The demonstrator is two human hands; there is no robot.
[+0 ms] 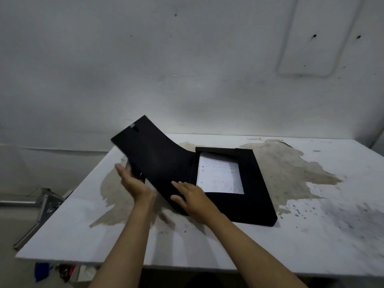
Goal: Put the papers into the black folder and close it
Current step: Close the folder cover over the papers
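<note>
While the black folder (pixel 245 183) lies open on the stained white table (pixel 311 235), its base rests flat toward the right of the tabletop and its cover (pixel 153 154) rises at a slant to the left, bowed along its length. The papers (pixel 220 175) sit inside the base, a white sheet with faint print and punched holes along its left margin, framed by the folder's black inner flaps on the far, right and near sides. My left hand (pixel 133 181) is under the raised cover's near left edge, palm turned up and toward the cover, fingers extended and slightly spread; they support the cover from beneath rather than clamp it, and whether the thumb presses the other face I cannot tell. My right hand (pixel 193 196) lies palm down on the cover's lower part near the spine, fingers straight and apart, thumb spread to the left, touching the black surface without gripping it. A small pale tab (pixel 132 126) shows near the cover's upper corner. Behind the table stands a grey, marked wall (pixel 187 69); a metal frame (pixel 47 202) is visible lower left.
</note>
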